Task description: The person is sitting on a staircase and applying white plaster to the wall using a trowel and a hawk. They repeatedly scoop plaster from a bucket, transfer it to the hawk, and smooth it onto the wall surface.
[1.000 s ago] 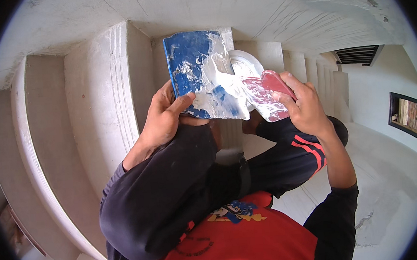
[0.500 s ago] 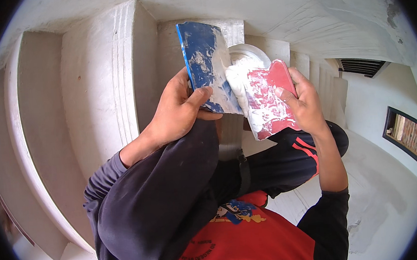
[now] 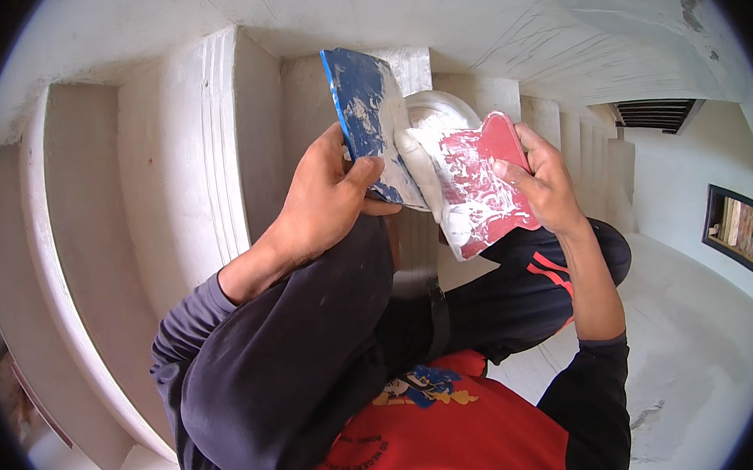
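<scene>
My left hand [image 3: 330, 194] grips a blue flat scraper [image 3: 368, 118] by its lower edge and holds it up, tilted, smeared with white putty. My right hand [image 3: 543, 184] holds a red flat scraper [image 3: 486, 179], also coated with white putty. The two blades meet at a thick lump of white putty [image 3: 419, 162] between them. Both hands are raised in front of me, above my bent knees in dark trousers with red stripes.
White plastered stair steps [image 3: 172, 179] curve along the left and run away to the upper right. A white round container [image 3: 437, 104] shows behind the scrapers. Pale floor [image 3: 708, 360] lies at the lower right, with a dark framed opening [image 3: 739, 231] in the right wall.
The blue scraper has turned from flat-on toward edge-on and risen. The red scraper has come in against it, and the putty lump has gathered between the blades.
</scene>
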`<action>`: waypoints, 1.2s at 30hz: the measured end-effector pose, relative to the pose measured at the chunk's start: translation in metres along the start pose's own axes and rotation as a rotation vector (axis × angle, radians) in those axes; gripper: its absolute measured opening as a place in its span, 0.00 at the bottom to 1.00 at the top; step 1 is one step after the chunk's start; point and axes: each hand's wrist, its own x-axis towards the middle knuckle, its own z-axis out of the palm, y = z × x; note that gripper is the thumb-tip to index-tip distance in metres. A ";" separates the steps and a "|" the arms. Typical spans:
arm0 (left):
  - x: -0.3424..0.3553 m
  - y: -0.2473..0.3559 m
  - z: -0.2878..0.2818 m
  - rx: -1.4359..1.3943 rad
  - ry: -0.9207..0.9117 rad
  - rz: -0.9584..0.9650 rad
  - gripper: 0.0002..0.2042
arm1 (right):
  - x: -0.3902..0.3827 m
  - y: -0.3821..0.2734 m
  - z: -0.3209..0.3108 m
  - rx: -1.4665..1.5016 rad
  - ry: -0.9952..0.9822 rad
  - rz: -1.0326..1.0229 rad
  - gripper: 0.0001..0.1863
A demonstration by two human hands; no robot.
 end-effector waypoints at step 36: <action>0.032 -0.035 -0.070 -0.148 -0.126 -0.092 0.14 | -0.010 0.027 -0.041 0.815 0.616 -0.607 0.12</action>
